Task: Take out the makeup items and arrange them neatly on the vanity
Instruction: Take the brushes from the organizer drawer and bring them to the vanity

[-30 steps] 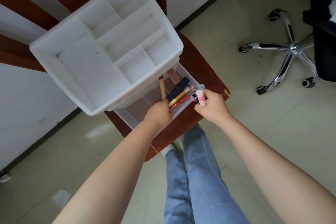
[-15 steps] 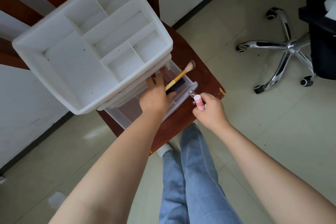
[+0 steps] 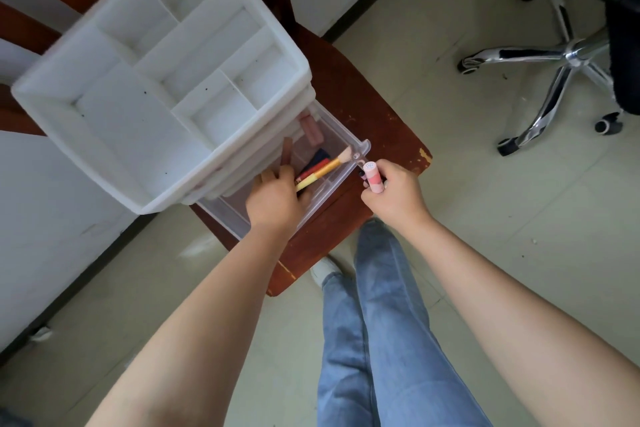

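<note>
A white organizer (image 3: 114, 121) with divided top compartments stands on a dark red wooden stool (image 3: 367, 121). Its clear bottom drawer (image 3: 332, 184) is pulled out. My left hand (image 3: 277, 198) is inside the drawer, shut on a makeup brush (image 3: 325, 168) with a yellow-orange handle and pale bristles. A dark blue item (image 3: 317, 159), a red pencil-like stick, a brown stick (image 3: 287, 156) and a pink tube (image 3: 311, 130) lie in the drawer. My right hand (image 3: 393, 196) sits at the drawer's front corner, shut on a pink lipstick tube (image 3: 374, 177).
The stool stands by a white wall (image 3: 52, 218) on a pale tiled floor. An office chair with a chrome star base (image 3: 554, 59) is at the upper right. My legs in blue jeans (image 3: 377, 322) are just below the stool.
My left hand lifted the brush out of the drawer contents, then lowered it back toward the drawer with the bristles pointing right. My right hand kept the pink tube by the drawer's corner.
</note>
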Demonstrator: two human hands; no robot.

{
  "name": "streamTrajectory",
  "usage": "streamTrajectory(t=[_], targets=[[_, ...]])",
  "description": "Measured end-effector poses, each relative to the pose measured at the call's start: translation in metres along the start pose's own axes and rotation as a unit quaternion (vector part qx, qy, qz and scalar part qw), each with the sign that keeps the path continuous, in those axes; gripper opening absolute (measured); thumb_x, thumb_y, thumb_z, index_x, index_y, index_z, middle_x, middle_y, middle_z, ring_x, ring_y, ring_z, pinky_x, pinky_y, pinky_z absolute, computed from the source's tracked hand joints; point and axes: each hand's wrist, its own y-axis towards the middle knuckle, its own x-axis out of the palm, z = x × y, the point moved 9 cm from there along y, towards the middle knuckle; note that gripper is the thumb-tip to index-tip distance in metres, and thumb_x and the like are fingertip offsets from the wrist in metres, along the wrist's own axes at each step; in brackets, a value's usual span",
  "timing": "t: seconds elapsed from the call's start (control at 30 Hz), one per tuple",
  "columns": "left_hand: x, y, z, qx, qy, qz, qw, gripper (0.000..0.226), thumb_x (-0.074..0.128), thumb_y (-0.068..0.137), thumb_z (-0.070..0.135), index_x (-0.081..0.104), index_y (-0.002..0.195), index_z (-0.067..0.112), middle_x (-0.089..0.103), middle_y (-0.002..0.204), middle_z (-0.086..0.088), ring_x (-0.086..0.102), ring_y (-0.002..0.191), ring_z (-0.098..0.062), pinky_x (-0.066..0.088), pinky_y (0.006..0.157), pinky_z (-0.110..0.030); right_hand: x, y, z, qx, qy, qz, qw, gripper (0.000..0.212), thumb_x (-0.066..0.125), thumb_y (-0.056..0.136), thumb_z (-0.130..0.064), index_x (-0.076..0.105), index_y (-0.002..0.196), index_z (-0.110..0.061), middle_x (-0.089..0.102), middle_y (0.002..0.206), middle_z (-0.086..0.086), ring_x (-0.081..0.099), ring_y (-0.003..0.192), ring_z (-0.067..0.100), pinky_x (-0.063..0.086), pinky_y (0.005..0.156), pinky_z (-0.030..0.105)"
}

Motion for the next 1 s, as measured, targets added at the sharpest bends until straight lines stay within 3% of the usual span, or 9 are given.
streamTrajectory(t=[0.27,0.37,0.43,0.47,0.6,0.77,0.87,1.0], targets=[[-0.002,0.005,-0.009,-0.049,-0.056,-0.003,0.997,0.051,0.06,0.085,0.032,0.035,0.121,0.006,0.061,0.097,-0.012,0.061,0.085,-0.033,0.04,0.058,-0.033,0.009,-0.004,-0.001,0.017,0.022,-0.024,0.999,0.017,0.055,0.071,0.002,0.063,0.084,-0.006,0.067,0.087,0.009,0.059,0.083,0.027,0.037,0.066,0.024],[-0.006,0.002,-0.005,-0.049,-0.107,0.009,0.993,0.03,0.06,0.083,0.024,0.049,0.108,0.013,0.053,0.083,0.001,0.06,0.087,-0.028,0.045,0.072,-0.033,0.008,-0.002,-0.001,0.014,0.018,-0.023,0.999,0.014,0.055,0.071,0.002,0.061,0.083,-0.003,0.067,0.087,0.011,0.058,0.082,0.029,0.038,0.066,0.028],[-0.01,0.001,-0.002,-0.031,-0.156,0.024,0.987,0.017,0.061,0.08,0.018,0.05,0.093,0.019,0.06,0.087,0.005,0.061,0.091,-0.027,0.047,0.086,-0.037,0.007,-0.001,0.0,0.014,0.012,-0.026,0.999,0.013,0.055,0.072,0.002,0.06,0.084,0.001,0.066,0.086,0.014,0.057,0.081,0.032,0.041,0.067,0.032],[-0.012,0.002,0.001,-0.021,-0.184,0.027,0.982,0.015,0.061,0.08,0.017,0.05,0.09,0.018,0.065,0.094,0.003,0.061,0.091,-0.027,0.048,0.085,-0.037,0.007,-0.001,0.0,0.014,0.01,-0.028,0.999,0.013,0.055,0.072,0.002,0.06,0.084,0.001,0.066,0.085,0.014,0.057,0.081,0.032,0.042,0.067,0.032],[-0.024,0.016,0.019,-0.015,-0.246,0.036,0.969,0.029,0.062,0.081,0.017,0.052,0.106,0.01,0.059,0.097,-0.009,0.056,0.084,-0.028,0.042,0.066,-0.032,0.004,-0.003,0.0,0.018,0.021,-0.036,0.999,0.015,0.056,0.072,0.002,0.061,0.084,-0.005,0.066,0.084,0.009,0.057,0.08,0.026,0.038,0.067,0.027],[-0.026,0.034,0.03,-0.02,-0.259,0.031,0.965,0.058,0.061,0.084,0.021,0.038,0.136,0.029,0.049,0.117,-0.01,0.054,0.098,-0.026,0.042,0.076,-0.029,0.005,-0.003,0.002,0.023,0.028,-0.046,0.998,0.012,0.056,0.073,0.001,0.058,0.078,-0.01,0.057,0.076,0.002,0.054,0.075,0.025,0.037,0.065,0.026],[-0.02,0.034,0.036,0.003,-0.24,-0.006,0.971,0.063,0.061,0.084,0.021,0.033,0.14,0.032,0.045,0.123,-0.011,0.052,0.101,-0.027,0.039,0.076,-0.026,0.007,-0.002,0.001,0.024,0.033,-0.053,0.998,0.015,0.057,0.073,0.0,0.055,0.076,-0.015,0.058,0.076,0.003,0.052,0.074,0.023,0.035,0.064,0.024],[-0.026,0.032,0.038,0.005,-0.205,0.001,0.979,0.063,0.06,0.082,0.021,0.034,0.139,0.032,0.046,0.122,-0.011,0.054,0.101,-0.029,0.042,0.075,-0.029,0.01,-0.002,0.001,0.027,0.033,-0.05,0.998,0.011,0.056,0.072,-0.001,0.059,0.082,-0.006,0.064,0.081,0.012,0.055,0.077,0.028,0.038,0.065,0.028]])
